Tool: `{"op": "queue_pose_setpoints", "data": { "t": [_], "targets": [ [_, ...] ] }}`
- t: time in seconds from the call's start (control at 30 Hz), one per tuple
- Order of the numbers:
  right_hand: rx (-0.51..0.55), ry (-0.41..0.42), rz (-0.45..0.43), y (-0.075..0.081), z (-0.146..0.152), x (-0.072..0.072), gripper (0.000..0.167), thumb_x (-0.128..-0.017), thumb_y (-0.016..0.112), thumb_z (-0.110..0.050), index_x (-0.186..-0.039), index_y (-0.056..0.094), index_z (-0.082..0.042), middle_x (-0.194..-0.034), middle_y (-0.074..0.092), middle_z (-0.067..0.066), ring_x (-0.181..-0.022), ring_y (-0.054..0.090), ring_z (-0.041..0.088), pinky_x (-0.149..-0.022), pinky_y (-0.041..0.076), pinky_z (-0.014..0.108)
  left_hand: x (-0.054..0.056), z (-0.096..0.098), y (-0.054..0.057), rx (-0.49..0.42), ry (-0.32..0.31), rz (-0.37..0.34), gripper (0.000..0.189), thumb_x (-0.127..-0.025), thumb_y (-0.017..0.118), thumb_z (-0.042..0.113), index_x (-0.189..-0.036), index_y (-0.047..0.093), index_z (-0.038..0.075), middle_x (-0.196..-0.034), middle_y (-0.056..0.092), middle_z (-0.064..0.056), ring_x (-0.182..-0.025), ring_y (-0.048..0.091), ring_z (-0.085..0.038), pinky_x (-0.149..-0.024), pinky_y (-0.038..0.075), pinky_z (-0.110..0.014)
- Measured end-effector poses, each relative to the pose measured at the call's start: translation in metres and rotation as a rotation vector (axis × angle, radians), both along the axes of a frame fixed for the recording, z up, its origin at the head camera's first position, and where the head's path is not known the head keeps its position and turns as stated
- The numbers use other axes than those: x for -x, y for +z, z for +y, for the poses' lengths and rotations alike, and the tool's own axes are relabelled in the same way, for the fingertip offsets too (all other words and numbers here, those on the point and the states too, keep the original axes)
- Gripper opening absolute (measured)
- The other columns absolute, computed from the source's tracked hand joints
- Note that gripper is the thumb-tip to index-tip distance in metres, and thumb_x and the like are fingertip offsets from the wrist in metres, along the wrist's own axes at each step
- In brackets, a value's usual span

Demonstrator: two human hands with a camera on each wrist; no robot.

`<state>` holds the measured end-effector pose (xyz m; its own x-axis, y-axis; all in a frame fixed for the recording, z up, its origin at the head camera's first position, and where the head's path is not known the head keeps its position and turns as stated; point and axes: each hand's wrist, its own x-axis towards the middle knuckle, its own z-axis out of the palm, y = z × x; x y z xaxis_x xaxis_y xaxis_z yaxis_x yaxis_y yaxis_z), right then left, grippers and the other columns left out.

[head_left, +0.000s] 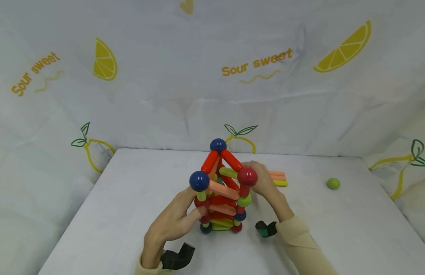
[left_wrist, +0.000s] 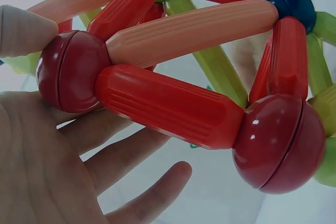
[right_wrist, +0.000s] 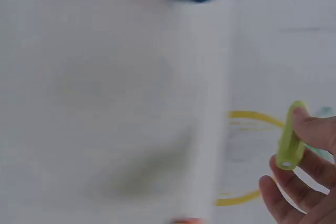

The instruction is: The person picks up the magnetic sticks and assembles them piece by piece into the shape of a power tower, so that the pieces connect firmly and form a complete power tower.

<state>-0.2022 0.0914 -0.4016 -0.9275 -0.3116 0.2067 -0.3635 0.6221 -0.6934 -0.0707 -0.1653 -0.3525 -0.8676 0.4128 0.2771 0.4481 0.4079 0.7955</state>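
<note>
A tall tower (head_left: 223,190) of magnetic balls and ribbed sticks stands at the middle of the table, topped by a blue ball (head_left: 218,145). My left hand (head_left: 179,217) holds the tower's left side. In the left wrist view its thumb (left_wrist: 26,31) presses a dark red ball (left_wrist: 73,72), while the other fingers spread behind and below. Partly hidden behind the tower's upper right is my right hand (head_left: 262,178). The right wrist view shows it pinching a short yellow-green stick (right_wrist: 292,142) between thumb and fingers, apart from the blurred balls and sticks at the top.
Several loose sticks (head_left: 278,178), orange and yellow, lie just right of the right hand. Farther right sits a lone green ball (head_left: 333,183). A white curtain (head_left: 157,76) with lemon prints hangs behind the white table (head_left: 130,179).
</note>
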Motion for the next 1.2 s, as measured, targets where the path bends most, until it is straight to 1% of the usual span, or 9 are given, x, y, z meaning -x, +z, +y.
{"op": "queue_pose_setpoints", "data": {
  "t": [0.1, 0.2, 0.27, 0.37, 0.47, 0.57, 0.73, 1.07, 1.2],
  "targets": [
    [0.148, -0.021, 0.137, 0.045, 0.001, -0.006, 0.033, -0.092, 0.072, -0.005, -0.124, 0.07, 0.003, -0.109, 0.071, 0.022, -0.097, 0.068, 0.033, -0.084, 0.062, 0.039, 0.0, -0.001, 0.0, -0.001, 0.008, 0.006, 0.072, -0.089, 0.049, 0.006, -0.159, 0.034, 0.014, -0.148, 0.057, -0.009, -0.126, 0.059, -0.025, -0.107, 0.047, -0.063],
    [0.314, -0.02, 0.266, 0.098, 0.0, -0.03, 0.031, -0.094, 0.07, -0.003, -0.125, 0.07, 0.0, -0.112, 0.071, 0.017, -0.1, 0.067, 0.023, -0.087, 0.057, 0.022, 0.0, -0.001, -0.001, 0.001, 0.005, 0.014, 0.071, -0.089, 0.048, 0.006, -0.158, 0.035, 0.012, -0.147, 0.058, -0.009, -0.123, 0.06, -0.024, -0.106, 0.049, -0.061],
    [0.383, 0.057, 0.347, 0.129, -0.002, -0.05, 0.033, -0.092, 0.07, 0.002, -0.124, 0.072, -0.003, -0.111, 0.073, 0.012, -0.1, 0.065, 0.016, -0.087, 0.053, 0.015, 0.0, -0.001, 0.0, -0.002, -0.001, 0.009, 0.07, -0.09, 0.048, 0.005, -0.158, 0.035, 0.013, -0.146, 0.059, -0.008, -0.124, 0.06, -0.023, -0.106, 0.05, -0.06],
    [0.37, 0.229, 0.438, 0.155, -0.007, -0.079, 0.038, -0.086, 0.073, 0.007, -0.122, 0.073, -0.005, -0.113, 0.074, 0.006, -0.105, 0.064, 0.011, -0.092, 0.053, 0.018, 0.001, 0.0, 0.0, -0.016, -0.012, -0.008, 0.068, -0.09, 0.049, 0.004, -0.156, 0.038, 0.017, -0.142, 0.061, -0.001, -0.123, 0.06, -0.018, -0.106, 0.051, -0.054],
    [0.282, 0.362, 0.469, 0.162, -0.012, -0.098, 0.04, -0.082, 0.078, 0.006, -0.12, 0.075, -0.009, -0.112, 0.074, 0.002, -0.1, 0.061, 0.008, -0.082, 0.053, 0.018, 0.004, 0.002, 0.002, -0.042, -0.049, -0.027, 0.066, -0.09, 0.049, 0.002, -0.152, 0.042, 0.024, -0.138, 0.063, 0.006, -0.124, 0.059, -0.013, -0.108, 0.051, -0.048],
    [0.207, 0.4, 0.461, 0.159, -0.016, -0.106, 0.04, -0.081, 0.081, 0.002, -0.118, 0.076, -0.01, -0.109, 0.073, 0.0, -0.095, 0.056, 0.008, -0.071, 0.05, 0.018, 0.006, 0.005, 0.003, -0.068, -0.078, -0.053, 0.067, -0.091, 0.05, 0.001, -0.152, 0.041, 0.029, -0.141, 0.06, 0.01, -0.129, 0.058, -0.011, -0.111, 0.049, -0.044],
    [0.127, 0.387, 0.463, 0.154, -0.017, -0.11, 0.04, -0.082, 0.082, -0.003, -0.12, 0.076, -0.013, -0.108, 0.072, -0.005, -0.097, 0.056, 0.006, -0.068, 0.05, 0.018, 0.005, 0.005, 0.003, -0.075, -0.08, -0.059, 0.07, -0.092, 0.05, 0.0, -0.152, 0.038, 0.033, -0.142, 0.059, 0.01, -0.127, 0.06, -0.01, -0.112, 0.049, -0.042],
    [-0.153, 0.262, 0.665, 0.151, -0.027, -0.118, 0.044, -0.077, 0.089, -0.013, -0.119, 0.078, -0.019, -0.101, 0.074, -0.004, -0.101, 0.059, 0.014, -0.076, 0.057, 0.027, 0.002, 0.003, 0.002, -0.046, -0.033, -0.126, 0.079, -0.092, 0.05, 0.004, -0.159, 0.029, 0.039, -0.151, 0.052, 0.011, -0.13, 0.056, -0.01, -0.11, 0.049, -0.048],
    [-0.195, 0.254, 0.676, 0.15, -0.029, -0.119, 0.04, -0.078, 0.089, -0.017, -0.116, 0.079, -0.018, -0.099, 0.073, -0.004, -0.098, 0.057, 0.013, -0.078, 0.054, 0.029, 0.001, 0.003, 0.002, -0.019, -0.017, -0.102, 0.072, -0.093, 0.051, 0.006, -0.158, 0.033, 0.031, -0.147, 0.057, 0.003, -0.125, 0.059, -0.015, -0.106, 0.052, -0.051]
  ]
}}
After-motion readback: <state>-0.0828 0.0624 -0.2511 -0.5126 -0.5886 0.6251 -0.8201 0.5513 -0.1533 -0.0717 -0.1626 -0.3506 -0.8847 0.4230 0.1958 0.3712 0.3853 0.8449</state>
